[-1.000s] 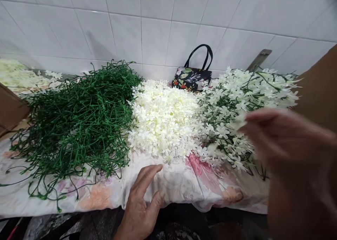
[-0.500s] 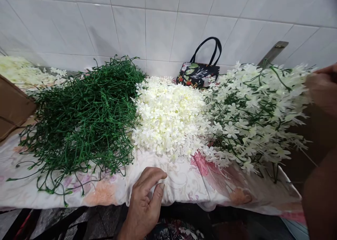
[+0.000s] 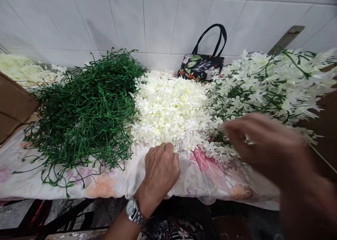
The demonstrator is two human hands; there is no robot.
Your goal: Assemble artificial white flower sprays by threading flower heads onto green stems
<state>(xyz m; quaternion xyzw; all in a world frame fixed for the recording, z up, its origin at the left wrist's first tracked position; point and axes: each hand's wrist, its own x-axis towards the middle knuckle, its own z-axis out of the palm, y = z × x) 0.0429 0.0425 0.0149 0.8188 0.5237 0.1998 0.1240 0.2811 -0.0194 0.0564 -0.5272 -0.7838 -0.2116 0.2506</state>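
My left hand (image 3: 162, 166), with a metal watch on its wrist, is at the near edge of a pile of loose white flower heads (image 3: 171, 106). Its fingers are curled in and their tips are hidden from me, so what they hold, if anything, does not show. On the right, my right hand (image 3: 265, 145) is smeared by motion in front of a heap of white artificial flowers on green stems (image 3: 252, 82). Whether its fingers are apart or together is unclear. To the left of the flower heads lies a heap of bare green plastic stems (image 3: 89, 113).
A flower-patterned cloth (image 3: 102, 185) covers the table. Against the tiled wall (image 3: 126, 22) stands a black floral handbag (image 3: 201, 66). A cardboard box (image 3: 15, 106) is at the left, with more pale flower heads (image 3: 21, 68) behind it. A metal bracket (image 3: 286, 40) sticks up at the right.
My left hand has moved forward from the cloth to the flower heads, and its fingers have curled in. My right hand has swung inward from the far right edge.
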